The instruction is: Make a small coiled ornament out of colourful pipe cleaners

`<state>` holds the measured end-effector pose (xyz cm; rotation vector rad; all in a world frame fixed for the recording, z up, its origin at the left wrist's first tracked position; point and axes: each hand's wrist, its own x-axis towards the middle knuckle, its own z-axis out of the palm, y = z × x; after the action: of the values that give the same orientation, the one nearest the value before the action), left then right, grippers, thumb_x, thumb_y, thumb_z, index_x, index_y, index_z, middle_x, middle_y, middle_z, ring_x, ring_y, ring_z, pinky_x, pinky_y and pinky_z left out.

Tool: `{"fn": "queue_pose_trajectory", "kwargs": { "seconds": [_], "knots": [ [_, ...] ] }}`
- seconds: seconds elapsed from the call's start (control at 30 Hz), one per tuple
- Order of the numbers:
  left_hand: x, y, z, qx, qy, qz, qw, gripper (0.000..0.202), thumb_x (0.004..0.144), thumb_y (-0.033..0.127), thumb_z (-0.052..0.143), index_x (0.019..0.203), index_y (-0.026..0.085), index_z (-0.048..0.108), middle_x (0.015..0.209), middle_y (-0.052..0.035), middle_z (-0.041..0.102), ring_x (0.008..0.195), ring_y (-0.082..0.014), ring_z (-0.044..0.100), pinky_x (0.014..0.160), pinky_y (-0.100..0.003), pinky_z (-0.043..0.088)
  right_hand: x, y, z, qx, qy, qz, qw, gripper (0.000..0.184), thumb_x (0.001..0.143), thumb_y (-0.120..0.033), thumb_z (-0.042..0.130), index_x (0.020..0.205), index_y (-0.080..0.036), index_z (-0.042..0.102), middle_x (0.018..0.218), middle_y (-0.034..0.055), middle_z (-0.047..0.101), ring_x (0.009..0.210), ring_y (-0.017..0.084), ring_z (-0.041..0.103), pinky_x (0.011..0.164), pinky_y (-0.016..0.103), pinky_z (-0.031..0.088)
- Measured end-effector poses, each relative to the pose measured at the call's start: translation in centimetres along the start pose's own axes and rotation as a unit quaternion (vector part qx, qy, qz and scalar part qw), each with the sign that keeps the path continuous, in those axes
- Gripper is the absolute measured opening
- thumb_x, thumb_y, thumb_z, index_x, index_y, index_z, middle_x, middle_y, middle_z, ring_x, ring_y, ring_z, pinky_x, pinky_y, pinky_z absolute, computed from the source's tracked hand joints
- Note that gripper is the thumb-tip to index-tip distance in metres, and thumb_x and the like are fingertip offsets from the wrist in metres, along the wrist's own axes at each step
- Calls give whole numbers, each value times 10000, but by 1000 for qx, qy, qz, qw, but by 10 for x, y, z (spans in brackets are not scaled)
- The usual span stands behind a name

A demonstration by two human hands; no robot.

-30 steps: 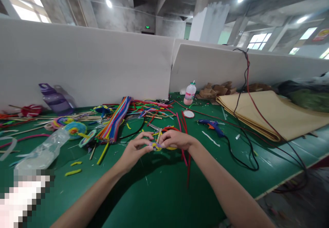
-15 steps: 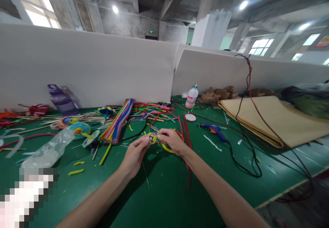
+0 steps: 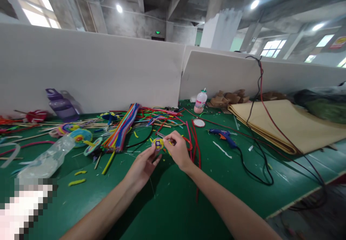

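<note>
Near: tabletop [image 3: 173,200] — free | right: glue gun [image 3: 223,136], cord [image 3: 243,168] — blocking

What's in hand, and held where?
A small, round, purple-and-yellow fuzzy piece: the left hand pinches its left edge. The right hand is at its right edge; whether it grips there is unclear.

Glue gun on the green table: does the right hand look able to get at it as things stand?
Probably yes: the glue gun lies uncovered to the right of the right hand, with only flat-lying red strips between. The hand is occupied beside the small yellow-and-purple piece, though.
</note>
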<state>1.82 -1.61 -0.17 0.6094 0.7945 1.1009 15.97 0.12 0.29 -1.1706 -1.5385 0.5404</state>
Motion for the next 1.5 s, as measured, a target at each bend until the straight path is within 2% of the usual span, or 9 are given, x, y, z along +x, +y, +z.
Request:
{"fn": "queue_pose_trajectory", "kwargs": {
  "seconds": [0.13,0.23,0.37,0.47,0.53,0.63,0.87,1.23,1.5],
  "knots": [
    [-3,1,2,67,-41,10,997,237,766,313,611,963,191,665,1144,-70,621,1104,-214,533,915,-348,443,3,-6,-14,-122,8,-125,985,126,795,-234,475,722,-177,562,789,41,510,803,160,476,775,296,369],
    [0,9,-4,236,-12,129,963,278,787,358,564,978,174,646,1101,-91,621,1075,-251,534,858,-375,466,8,-5,-20,-80,-6,-55,995,114,776,-238,483,715,-173,555,782,33,518,724,141,473,695,269,389],
    [5,24,-20,504,69,443,739,290,803,272,541,1082,201,570,1115,-93,558,1062,-239,508,895,-416,420,16,0,-23,40,-58,121,990,137,716,-282,527,693,-156,576,679,6,531,622,121,463,584,236,373],
    [6,30,-27,614,13,556,561,380,758,196,600,1133,240,552,1145,-94,539,1154,-263,445,969,-463,353,17,3,-21,94,-100,195,971,171,687,-302,543,691,-142,604,618,-10,529,591,111,458,550,221,348],
    [5,30,-27,660,-36,567,491,402,759,174,598,1144,278,551,1150,-82,554,1191,-272,420,985,-481,331,15,4,-18,97,-123,196,968,173,676,-300,551,669,-137,609,606,-14,531,594,108,461,556,216,345],
    [3,28,-27,687,-73,561,456,393,786,163,561,1157,292,544,1127,-63,596,1191,-264,434,1003,-494,304,13,5,-15,73,-150,172,971,160,678,-281,555,660,-133,616,622,-4,557,625,117,486,595,223,363],
    [7,28,-30,650,-74,543,526,247,809,170,530,1035,231,612,955,-45,673,1046,-216,540,989,-465,319,12,1,-22,0,-212,61,975,114,703,-231,568,713,-139,634,725,7,543,616,95,452,582,217,352],
    [0,25,-11,457,-16,307,835,223,765,362,571,649,190,653,729,-26,659,758,-189,584,742,-270,412,12,-9,-28,-34,-182,-43,982,67,751,-186,548,702,-155,580,732,-8,466,640,92,438,582,212,344],
    [9,17,-17,416,-18,178,892,344,772,423,541,554,164,601,607,-15,593,656,-162,542,634,-247,394,6,-10,-25,-169,-128,-156,965,82,782,-183,500,750,-174,575,814,35,503,773,147,483,722,273,361]
  ]
}}
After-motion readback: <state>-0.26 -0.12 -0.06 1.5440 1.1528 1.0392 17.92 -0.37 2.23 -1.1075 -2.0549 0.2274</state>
